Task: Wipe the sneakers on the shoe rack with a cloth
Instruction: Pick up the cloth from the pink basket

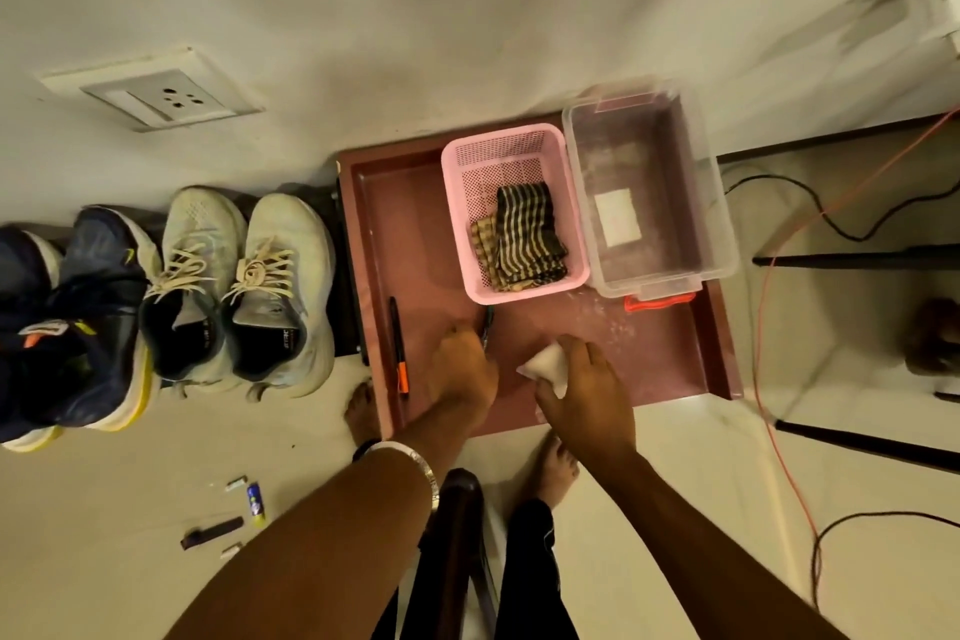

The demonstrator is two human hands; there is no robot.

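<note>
Four sneakers (171,296), two hands.

Tray (415,234): maroon, on the floor by the wall
Basket (519,156): pink, far part of tray, striped fabric inside
Bin (722,224): clear, right of basket, red latch on near side
Marker (399,348): black and orange, left in tray
Socket (161,94): white, on wall, far left
Cables (769,379): orange and black, right
Glue stick (255,499): on near floor, left
</note>
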